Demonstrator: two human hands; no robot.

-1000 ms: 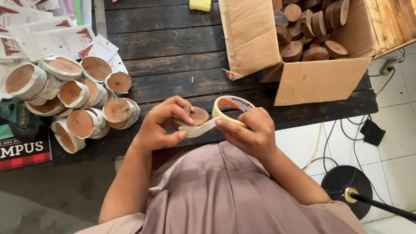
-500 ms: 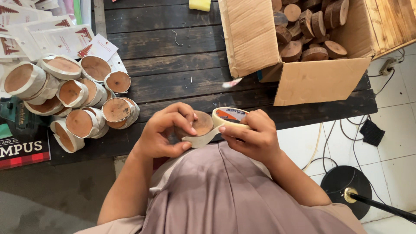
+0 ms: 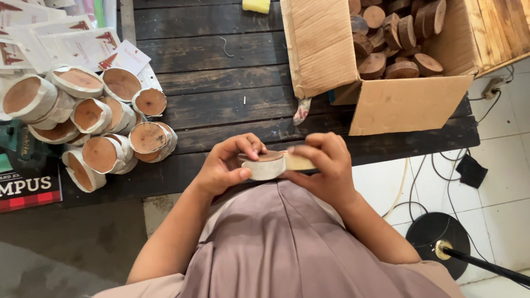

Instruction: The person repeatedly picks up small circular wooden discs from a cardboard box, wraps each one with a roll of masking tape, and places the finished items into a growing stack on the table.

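From the head view, we are holding a small round wooden slice just above our lap, between both hands. Our left hand is curling around its left side, thumb pressing on the pale paper band wrapped about its rim and fingers arching over the top. Our right hand is closing on a roll of tape that is touching the slice's right edge, fingers folded over the roll so most of it is hidden.

Beyond our hands the dark plank table is carrying everything else. Well to the left of our left hand, a heap of paper-wrapped wooden slices is lying piled together, with white printed leaflets farther out behind it. Ahead of our right hand an open cardboard box is sitting, filled with bare wooden slices. A yellow sponge is resting at the far edge.
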